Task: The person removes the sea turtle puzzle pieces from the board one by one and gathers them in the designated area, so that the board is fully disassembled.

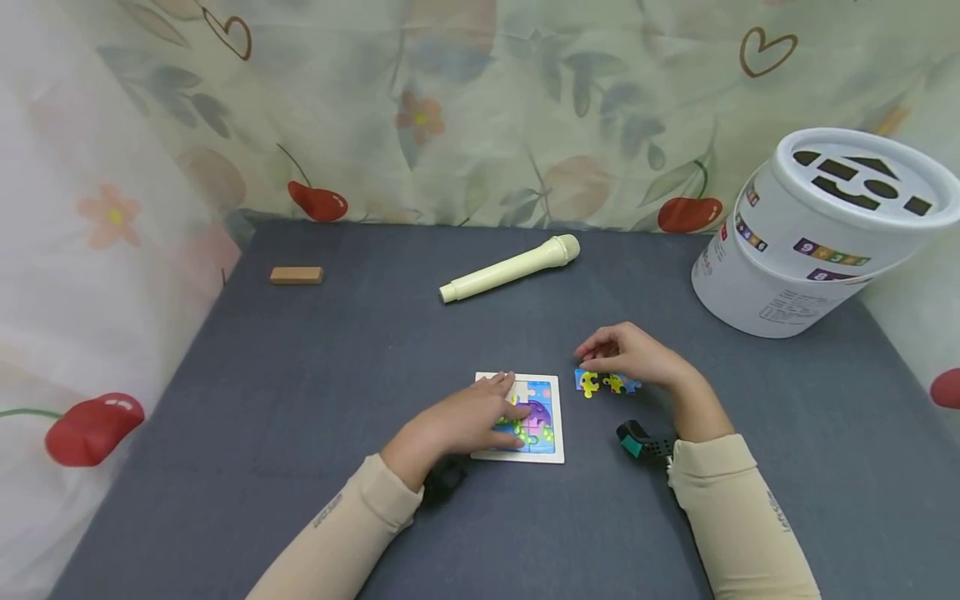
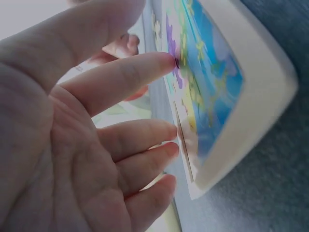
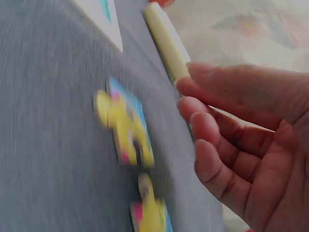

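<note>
A framed jigsaw puzzle (image 1: pixel 543 427) with a white border lies flat on the table, purple, blue and green in its picture. Over its left side rests my left hand (image 1: pixel 465 418), fingers spread; in the left wrist view the fingertips reach the puzzle's surface (image 2: pixel 217 87). To the right of the frame are a yellow-and-blue puzzle piece (image 1: pixel 588 383) and another yellow piece (image 1: pixel 617 384) beside it. My right hand (image 1: pixel 637 354) is just above these, its fingers loosely bent. Nothing shows between thumb and fingers in the right wrist view, where the pieces (image 3: pixel 128 130) lie apart from the hand.
A cream toy microphone (image 1: pixel 510 268) lies behind the puzzle. At the back left is a small wooden block (image 1: pixel 296 275). A large white bucket (image 1: pixel 795 267) with shaped slots in its lid stands at the back right. A floral curtain (image 1: pixel 480 117) hangs along the table's far edge.
</note>
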Motion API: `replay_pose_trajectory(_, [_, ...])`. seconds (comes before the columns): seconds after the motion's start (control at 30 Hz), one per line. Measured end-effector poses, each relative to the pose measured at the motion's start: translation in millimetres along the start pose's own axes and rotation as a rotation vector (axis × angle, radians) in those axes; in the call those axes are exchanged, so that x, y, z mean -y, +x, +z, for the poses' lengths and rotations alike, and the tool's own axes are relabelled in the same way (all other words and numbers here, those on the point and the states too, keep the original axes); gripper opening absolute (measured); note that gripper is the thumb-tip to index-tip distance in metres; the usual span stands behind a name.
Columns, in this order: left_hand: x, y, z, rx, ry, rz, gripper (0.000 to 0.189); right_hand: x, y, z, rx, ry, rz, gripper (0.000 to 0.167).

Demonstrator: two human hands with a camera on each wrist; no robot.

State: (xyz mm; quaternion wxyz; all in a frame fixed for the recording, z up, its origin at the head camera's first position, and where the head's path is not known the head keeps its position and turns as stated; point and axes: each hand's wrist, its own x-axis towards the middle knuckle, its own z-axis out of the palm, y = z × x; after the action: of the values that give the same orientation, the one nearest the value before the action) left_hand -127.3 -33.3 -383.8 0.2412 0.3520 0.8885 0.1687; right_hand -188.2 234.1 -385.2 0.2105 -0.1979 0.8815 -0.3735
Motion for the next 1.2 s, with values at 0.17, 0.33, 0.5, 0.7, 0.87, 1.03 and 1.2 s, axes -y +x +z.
replay_pose_trajectory(0.17, [-4.5, 3.0, -1.0, 0.028, 0.042, -0.023, 0.051, 13.7, 11.9, 12.0, 0.053, -0.017, -0.056, 0.022])
replay_pose_trajectory(0.33, [-6.0, 5.0, -0.2, 0.038, 0.052, -0.042, 0.051, 24.7, 22.0, 24.3, 0.107, -0.020, -0.080, 0.020])
replay_pose_trajectory(0.5, [-4.3, 5.9, 1.2, 0.030, 0.037, -0.036, 0.051, 30.2, 26.9, 32.7, 0.147, -0.029, -0.092, 0.020])
replay_pose_trajectory(0.7, [-2.4, 5.8, 2.3, 0.031, 0.029, -0.038, 0.051, 33.5, 26.6, 37.2, 0.147, -0.045, -0.097, 0.019])
replay_pose_trajectory(0.87, [-2.1, 4.6, 3.2, 0.029, 0.026, -0.039, 0.051, 32.0, 25.7, 38.5, 0.162, -0.051, -0.112, 0.019])
replay_pose_trajectory(1.03, [-1.5, 4.9, 4.6, 0.024, 0.023, -0.027, 0.051, 31.7, 25.3, 39.4, 0.165, -0.036, -0.117, 0.019])
replay_pose_trajectory(1.2, [-0.2, 6.3, 6.5, 0.028, 0.029, -0.030, 0.051, 30.0, 26.9, 42.3, 0.145, -0.010, -0.114, 0.017])
